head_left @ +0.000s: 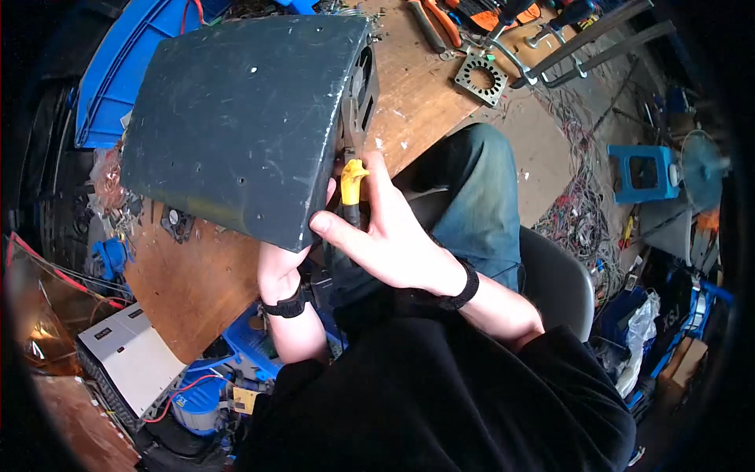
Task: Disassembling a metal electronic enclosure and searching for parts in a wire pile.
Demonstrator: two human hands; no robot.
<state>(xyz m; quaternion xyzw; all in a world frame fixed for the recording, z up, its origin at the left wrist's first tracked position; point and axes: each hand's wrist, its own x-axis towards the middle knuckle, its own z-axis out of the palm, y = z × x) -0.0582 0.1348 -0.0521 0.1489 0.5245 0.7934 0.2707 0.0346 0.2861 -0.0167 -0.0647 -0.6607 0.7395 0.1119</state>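
A large dark grey metal case [236, 118] with a scuffed top stands tilted over the wooden table. At its right side edge are pliers [351, 181] with yellow and black handles, their metal jaws against a slotted, fan-like opening. My right hand [393, 232] is closed around the pliers' handles, its thumb resting on the case's near right corner. My left hand [281, 263] reaches under the case's near edge; most of it, including nearly all its fingers, is hidden by the case. Black bands circle both wrists.
On the wooden table [197, 275] lie a square metal fan frame [480, 79], orange-handled pliers [435, 23] and clamps [550, 47]. A blue bin [118, 79] stands behind the case. A white box [132, 358] is at lower left, a blue stool [643, 174] at right, and wire scraps [578, 189] litter the floor.
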